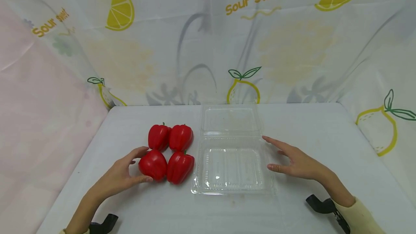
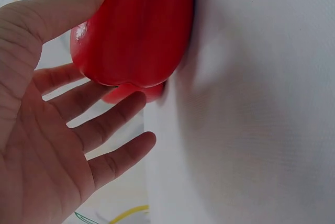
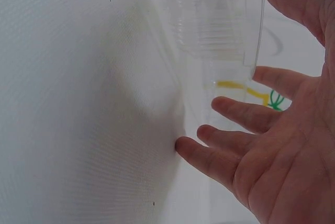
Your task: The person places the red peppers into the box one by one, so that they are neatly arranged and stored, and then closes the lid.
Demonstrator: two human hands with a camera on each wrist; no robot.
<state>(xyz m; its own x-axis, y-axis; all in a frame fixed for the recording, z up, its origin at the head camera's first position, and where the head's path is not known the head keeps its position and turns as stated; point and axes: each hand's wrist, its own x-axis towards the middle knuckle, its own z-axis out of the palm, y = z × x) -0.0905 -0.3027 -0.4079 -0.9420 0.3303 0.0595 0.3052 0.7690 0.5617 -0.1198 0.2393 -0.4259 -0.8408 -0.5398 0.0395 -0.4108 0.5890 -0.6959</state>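
Several red bell peppers sit close together left of a clear plastic clamshell container [image 1: 232, 143], which lies with its lid folded back. My left hand [image 1: 118, 176] is spread at the near-left bell pepper [image 1: 153, 165], thumb at its front and index finger toward its back. In the left wrist view, the fingers [image 2: 112, 124] are extended beside that pepper and the palm is away from it. My right hand [image 1: 295, 161] stands at the container's right side with thumb and fingers apart. Its fingertips are right at the clear wall in the right wrist view.
Behind the near pair stand two more peppers, a left one [image 1: 158, 137] and a right one [image 1: 181, 137]. A white-covered table [image 1: 308, 125] carries everything. Fabric [image 1: 208, 46] printed with lemons hangs along its back and sides. Black wrist mounts [image 1: 320, 204] sit under the forearms.
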